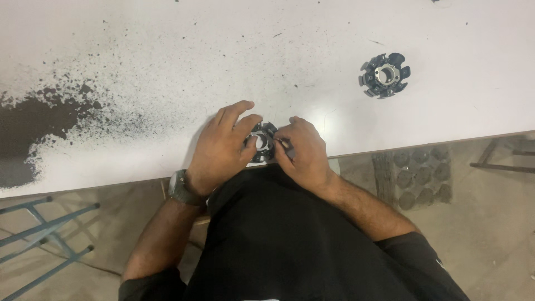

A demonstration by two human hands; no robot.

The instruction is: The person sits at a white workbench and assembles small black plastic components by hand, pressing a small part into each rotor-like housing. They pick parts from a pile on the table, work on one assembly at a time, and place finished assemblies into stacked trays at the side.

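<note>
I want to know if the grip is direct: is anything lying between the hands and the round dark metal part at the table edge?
Nothing visible does. The left hand and right hand both close directly on the round dark part from either side. The second similar part lies well apart on the white table.

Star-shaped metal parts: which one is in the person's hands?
The near star-shaped part, held between left hand and right hand; the far star-shaped part lies untouched on the table.

No packages, labels, signs or screens seen anywhere in the frame.
</note>
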